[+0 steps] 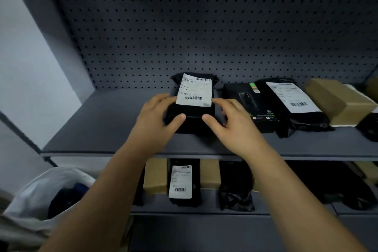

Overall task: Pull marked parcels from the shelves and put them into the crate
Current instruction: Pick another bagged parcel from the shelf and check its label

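A black parcel [192,114] with a white barcode label lies on the upper grey shelf [106,129], its label facing up. My left hand [157,120] is at its left side, fingers along the edge and thumb on the near top. My right hand [231,122] mirrors it on the right side, thumb on the near top edge and fingers curled by the flank. The parcel rests on the shelf between both hands.
Right of it lie a black retail box [245,104], another labelled black parcel [294,104] and a brown carton [339,102]. The lower shelf holds a labelled black parcel [182,182], brown cartons and black bags. A white plastic bag [41,194] sits lower left.
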Action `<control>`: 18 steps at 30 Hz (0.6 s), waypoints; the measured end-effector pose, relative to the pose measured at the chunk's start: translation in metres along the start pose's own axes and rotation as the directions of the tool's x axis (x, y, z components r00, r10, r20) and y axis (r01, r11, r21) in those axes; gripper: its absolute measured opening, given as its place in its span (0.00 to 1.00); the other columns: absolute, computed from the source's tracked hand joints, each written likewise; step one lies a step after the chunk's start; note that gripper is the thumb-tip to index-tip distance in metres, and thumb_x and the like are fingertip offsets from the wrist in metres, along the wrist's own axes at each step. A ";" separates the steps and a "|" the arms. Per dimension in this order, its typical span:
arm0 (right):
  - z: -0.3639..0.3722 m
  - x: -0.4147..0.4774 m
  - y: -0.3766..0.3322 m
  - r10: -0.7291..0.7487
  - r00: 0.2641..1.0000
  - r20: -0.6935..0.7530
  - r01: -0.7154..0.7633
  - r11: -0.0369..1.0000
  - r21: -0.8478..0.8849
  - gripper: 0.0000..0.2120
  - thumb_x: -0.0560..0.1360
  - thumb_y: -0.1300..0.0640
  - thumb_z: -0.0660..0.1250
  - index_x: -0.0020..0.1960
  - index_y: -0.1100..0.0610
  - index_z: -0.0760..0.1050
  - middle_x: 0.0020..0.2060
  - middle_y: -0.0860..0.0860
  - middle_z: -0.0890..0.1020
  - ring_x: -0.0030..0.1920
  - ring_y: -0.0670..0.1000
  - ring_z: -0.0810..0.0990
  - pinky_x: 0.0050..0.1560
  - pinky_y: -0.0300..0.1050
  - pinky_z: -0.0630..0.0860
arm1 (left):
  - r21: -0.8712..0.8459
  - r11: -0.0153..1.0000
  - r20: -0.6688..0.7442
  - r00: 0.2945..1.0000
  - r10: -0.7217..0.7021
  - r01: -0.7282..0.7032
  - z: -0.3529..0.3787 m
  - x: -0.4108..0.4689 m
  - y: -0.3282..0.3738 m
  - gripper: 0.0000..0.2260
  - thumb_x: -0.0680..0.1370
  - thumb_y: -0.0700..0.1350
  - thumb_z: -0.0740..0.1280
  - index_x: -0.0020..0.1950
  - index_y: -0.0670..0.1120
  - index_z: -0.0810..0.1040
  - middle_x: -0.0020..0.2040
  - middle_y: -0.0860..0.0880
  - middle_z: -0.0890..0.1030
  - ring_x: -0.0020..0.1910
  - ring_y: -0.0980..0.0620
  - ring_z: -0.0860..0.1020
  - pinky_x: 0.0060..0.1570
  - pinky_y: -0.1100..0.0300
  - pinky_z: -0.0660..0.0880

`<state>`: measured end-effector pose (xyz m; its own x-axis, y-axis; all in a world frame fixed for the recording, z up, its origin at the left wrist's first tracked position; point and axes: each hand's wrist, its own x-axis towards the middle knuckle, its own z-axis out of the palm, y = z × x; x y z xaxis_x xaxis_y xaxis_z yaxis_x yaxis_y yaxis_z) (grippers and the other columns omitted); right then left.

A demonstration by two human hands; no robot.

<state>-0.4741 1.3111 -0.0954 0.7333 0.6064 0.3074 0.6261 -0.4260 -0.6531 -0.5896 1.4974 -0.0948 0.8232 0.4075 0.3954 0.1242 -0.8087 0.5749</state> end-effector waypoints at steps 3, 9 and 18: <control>0.011 0.015 -0.010 0.119 0.992 -0.029 -0.119 0.993 -0.021 0.29 0.76 0.39 0.66 0.74 0.49 0.67 0.66 0.49 0.71 0.64 0.49 0.73 0.60 0.40 0.68 | -0.036 0.998 0.085 0.995 -0.051 0.054 -0.001 0.015 -0.015 0.22 0.78 0.56 0.66 0.71 0.57 0.70 0.73 0.53 0.65 0.73 0.52 0.61 0.71 0.55 0.58; 0.022 0.019 -0.017 0.290 0.956 0.038 -0.289 0.957 -0.020 0.27 0.77 0.41 0.67 0.73 0.46 0.67 0.59 0.51 0.76 0.57 0.48 0.73 0.52 0.39 0.65 | -0.144 0.982 0.264 0.961 -0.081 0.122 0.003 0.024 -0.024 0.22 0.79 0.55 0.66 0.72 0.55 0.69 0.65 0.56 0.72 0.60 0.60 0.69 0.58 0.67 0.63; 0.022 -0.001 -0.016 0.246 0.969 -0.004 -0.243 0.959 0.143 0.28 0.76 0.46 0.71 0.74 0.49 0.68 0.65 0.47 0.77 0.60 0.43 0.73 0.57 0.34 0.66 | -0.238 0.945 0.153 0.969 -0.191 0.224 0.006 0.002 -0.008 0.19 0.76 0.51 0.71 0.66 0.54 0.76 0.52 0.56 0.79 0.50 0.62 0.77 0.47 0.76 0.68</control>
<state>-0.4908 1.3325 -0.1007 0.8659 0.4804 0.1396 0.3843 -0.4601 -0.8004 -0.5854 1.5024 -0.1032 0.8592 0.4849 0.1635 0.1702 -0.5721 0.8023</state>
